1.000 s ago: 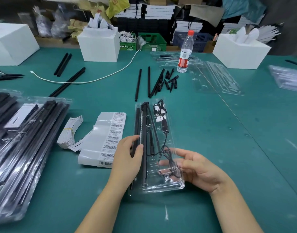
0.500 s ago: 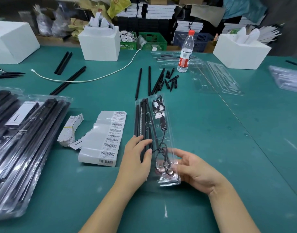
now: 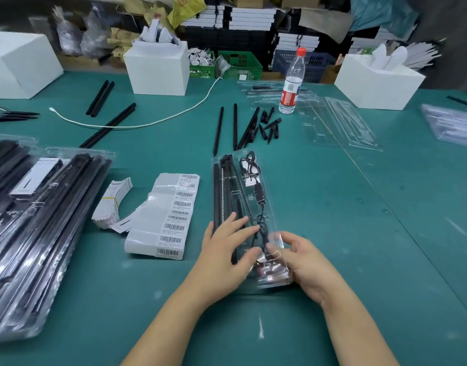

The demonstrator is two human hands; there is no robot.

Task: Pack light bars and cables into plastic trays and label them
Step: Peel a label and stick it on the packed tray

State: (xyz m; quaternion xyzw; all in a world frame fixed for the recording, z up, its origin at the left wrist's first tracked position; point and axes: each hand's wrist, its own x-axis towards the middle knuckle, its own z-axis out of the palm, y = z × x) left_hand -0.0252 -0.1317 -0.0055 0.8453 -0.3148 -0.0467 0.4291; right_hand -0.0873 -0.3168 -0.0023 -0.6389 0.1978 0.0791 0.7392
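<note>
Your left hand (image 3: 228,249) lies flat on the near end of the clear plastic tray (image 3: 270,204), fingers straight and spread, pressing down over the black light bars (image 3: 223,188) packed along the tray's left side. Your right hand (image 3: 303,262) grasps the tray's near right corner, thumb on top of the plastic and fingers curled under its edge. The tray lies lengthwise on the green table (image 3: 359,233), a little in from the near edge and about midway between its left and right edges. In the tray's right compartment a black cable (image 3: 258,196) runs from a coil at the far end down to a second coil under your fingertips.

Just left of the tray sits a sheet of barcode labels (image 3: 171,217), and touching its left side is a banded stack of white tags (image 3: 113,204). At the left edge of the table, filled trays (image 3: 42,215) are piled up. Beyond your tray, loose black bars (image 3: 235,126) and short black end pieces (image 3: 270,125) lie scattered towards the far edge, with a water bottle (image 3: 291,83) standing upright just behind them. Empty clear trays (image 3: 340,125) lie to the right of the bottle. A white cord (image 3: 148,122) snakes across the far left part of the table, near two white boxes (image 3: 158,67).
</note>
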